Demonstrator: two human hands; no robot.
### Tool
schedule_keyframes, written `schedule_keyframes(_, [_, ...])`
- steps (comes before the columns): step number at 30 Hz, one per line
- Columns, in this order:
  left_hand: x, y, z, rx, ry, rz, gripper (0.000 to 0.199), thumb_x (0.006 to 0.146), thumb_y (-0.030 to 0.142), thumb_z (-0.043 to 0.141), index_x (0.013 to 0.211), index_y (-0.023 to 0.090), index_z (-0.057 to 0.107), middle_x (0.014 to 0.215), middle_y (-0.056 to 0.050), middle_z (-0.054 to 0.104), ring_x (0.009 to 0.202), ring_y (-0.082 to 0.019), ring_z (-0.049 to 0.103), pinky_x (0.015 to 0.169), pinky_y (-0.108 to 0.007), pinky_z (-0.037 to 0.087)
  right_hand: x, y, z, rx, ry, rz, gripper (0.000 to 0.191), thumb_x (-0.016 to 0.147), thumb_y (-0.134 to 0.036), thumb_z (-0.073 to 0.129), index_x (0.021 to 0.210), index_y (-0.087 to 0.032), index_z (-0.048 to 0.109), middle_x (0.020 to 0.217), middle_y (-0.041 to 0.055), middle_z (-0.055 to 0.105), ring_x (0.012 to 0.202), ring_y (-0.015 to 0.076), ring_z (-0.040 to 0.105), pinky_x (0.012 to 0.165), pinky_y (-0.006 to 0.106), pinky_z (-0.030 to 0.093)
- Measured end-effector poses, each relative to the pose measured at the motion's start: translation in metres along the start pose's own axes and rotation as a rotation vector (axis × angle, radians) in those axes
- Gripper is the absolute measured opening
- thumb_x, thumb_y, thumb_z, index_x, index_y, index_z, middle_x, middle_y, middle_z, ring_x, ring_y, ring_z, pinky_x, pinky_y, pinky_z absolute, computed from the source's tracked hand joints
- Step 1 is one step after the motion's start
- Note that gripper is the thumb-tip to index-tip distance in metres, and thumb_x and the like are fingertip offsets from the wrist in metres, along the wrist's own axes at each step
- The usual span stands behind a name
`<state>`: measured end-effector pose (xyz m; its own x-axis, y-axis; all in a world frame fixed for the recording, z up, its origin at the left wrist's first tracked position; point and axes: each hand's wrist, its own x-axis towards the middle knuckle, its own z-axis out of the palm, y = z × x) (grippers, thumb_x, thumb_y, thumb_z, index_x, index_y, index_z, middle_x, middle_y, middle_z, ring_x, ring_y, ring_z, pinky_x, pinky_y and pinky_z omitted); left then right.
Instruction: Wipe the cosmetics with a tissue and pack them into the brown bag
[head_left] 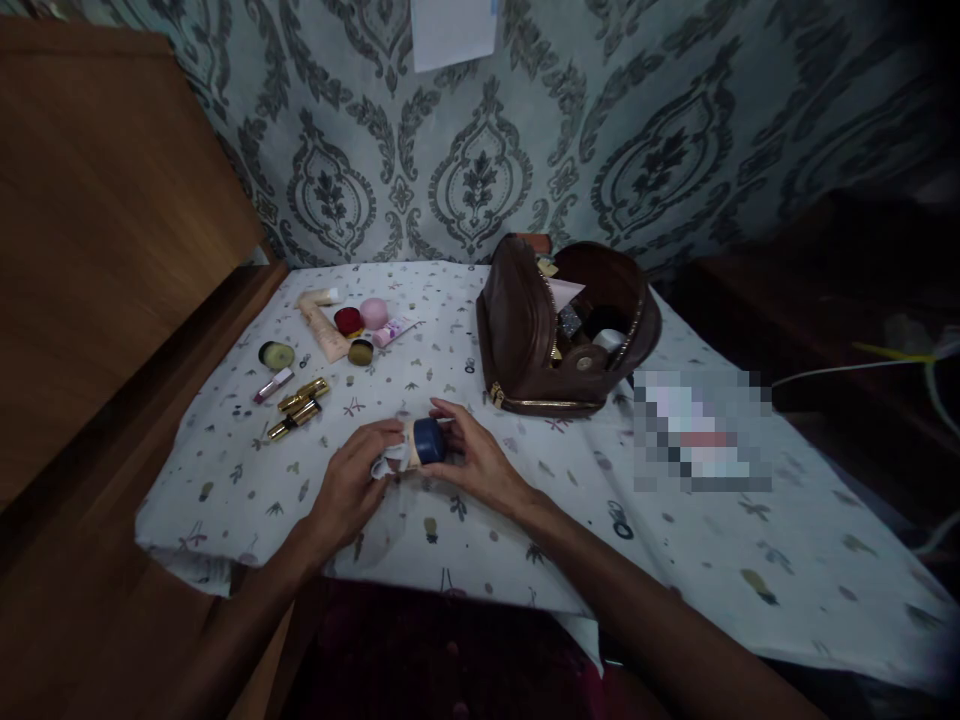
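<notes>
Between my hands, above the front of the cloth-covered table, is a small jar (428,441) with a dark blue lid and a pale body. My left hand (355,478) grips a crumpled white wipe (391,457), which touches the jar's pale end. The fingers and thumb of my right hand (480,462) close round the blue lid. Left of them lie two gold tubes (303,394) (294,419) and a lipstick (273,385). Further back are a red-lidded jar (347,320), a pink round item (373,313), a small tube (394,331) and a beige tube (324,330).
A brown bag (517,335) stands open at the back right with cosmetics inside. A blurred flat item (701,432) lies right of it. Wooden furniture (112,200) borders the left side. Patterned wallpaper is behind the table (420,560).
</notes>
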<state>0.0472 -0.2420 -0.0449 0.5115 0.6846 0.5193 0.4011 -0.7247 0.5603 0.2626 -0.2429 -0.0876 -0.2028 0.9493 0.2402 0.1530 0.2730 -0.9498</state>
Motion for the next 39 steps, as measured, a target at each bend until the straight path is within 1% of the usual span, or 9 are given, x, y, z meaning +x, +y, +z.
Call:
schedule_keyframes(5, [0.012,0.014,0.005,0.030,-0.082,0.095,0.035,0.088,0.007,0.050,0.119,0.020,0.057,0.124,-0.013,0.062,0.120,-0.024,0.058,0.101,-0.041,0.050,-0.002,-0.002,-0.001,-0.085,-0.025,-0.026,0.065,0.070,-0.037,0.083,0.128,-0.023,0.055,0.120,0.0091,0.063,0.109,0.0252,0.063,0.098,0.044,0.051])
schedule_keyframes(7, [0.018,0.015,0.006,0.019,-0.106,0.093,0.035,0.088,0.008,0.050,0.121,0.020,0.056,0.123,-0.013,0.063,0.120,-0.024,0.058,0.102,-0.041,0.049,-0.003,-0.005,-0.001,-0.128,-0.050,-0.081,0.070,0.071,-0.033,0.082,0.134,-0.024,0.052,0.127,0.0096,0.061,0.115,0.0259,0.061,0.102,0.044,0.048])
schedule_keyframes(11, [0.020,0.010,0.002,-0.039,-0.120,0.009,0.033,0.091,0.012,0.049,0.122,0.020,0.056,0.121,-0.012,0.064,0.118,-0.023,0.059,0.100,-0.038,0.050,-0.004,-0.006,-0.001,-0.160,-0.064,-0.162,0.085,0.075,-0.033,0.080,0.148,-0.028,0.038,0.137,0.0107,0.054,0.125,0.0266,0.055,0.106,0.044,0.045])
schedule_keyframes(15, [0.008,0.002,-0.004,-0.077,-0.063,-0.110,0.027,0.094,0.020,0.052,0.120,0.020,0.058,0.118,-0.010,0.065,0.112,-0.021,0.062,0.096,-0.035,0.051,-0.002,-0.004,-0.001,-0.185,-0.086,-0.213,0.075,0.075,-0.039,0.080,0.142,-0.027,0.047,0.131,0.0112,0.057,0.122,0.0269,0.056,0.103,0.045,0.048])
schedule_keyframes(22, [-0.015,0.001,-0.005,-0.085,0.045,-0.243,0.022,0.096,0.023,0.050,0.116,0.020,0.060,0.116,-0.009,0.066,0.110,-0.021,0.063,0.093,-0.034,0.051,-0.003,-0.008,-0.001,-0.123,-0.136,-0.089,0.070,0.078,-0.046,0.075,0.140,-0.028,0.050,0.128,0.0097,0.062,0.115,0.0263,0.061,0.101,0.048,0.048])
schedule_keyframes(27, [-0.016,0.007,-0.003,-0.044,0.037,-0.100,0.026,0.093,0.016,0.052,0.119,0.021,0.057,0.120,-0.011,0.064,0.112,-0.022,0.062,0.094,-0.036,0.051,-0.004,-0.014,0.002,-0.123,-0.094,0.043,0.069,0.077,-0.047,0.076,0.136,-0.022,0.052,0.112,0.0097,0.067,0.101,0.0253,0.065,0.090,0.044,0.053])
schedule_keyframes(31, [-0.008,0.014,0.000,-0.012,-0.012,-0.011,0.032,0.093,0.013,0.049,0.124,0.022,0.054,0.125,-0.013,0.062,0.119,-0.024,0.058,0.098,-0.039,0.050,-0.003,-0.016,0.001,-0.114,-0.083,-0.010,0.069,0.072,-0.041,0.081,0.132,-0.023,0.054,0.117,0.0091,0.065,0.107,0.0253,0.063,0.096,0.044,0.051])
schedule_keyframes(36, [0.000,0.015,0.002,-0.042,-0.053,0.004,0.036,0.092,0.013,0.051,0.127,0.022,0.053,0.125,-0.012,0.062,0.120,-0.024,0.058,0.100,-0.040,0.050,-0.002,-0.015,0.001,-0.056,-0.160,-0.089,0.060,0.076,-0.029,0.077,0.132,-0.025,0.054,0.124,0.0089,0.062,0.111,0.0238,0.062,0.098,0.042,0.051])
schedule_keyframes(39, [-0.001,0.010,0.000,-0.065,-0.038,-0.047,0.032,0.093,0.016,0.051,0.125,0.022,0.054,0.122,-0.011,0.063,0.116,-0.023,0.060,0.097,-0.038,0.051,-0.003,-0.013,0.002,-0.033,-0.167,-0.084,0.060,0.077,-0.030,0.076,0.132,-0.025,0.053,0.127,0.0098,0.060,0.115,0.0242,0.061,0.098,0.042,0.051])
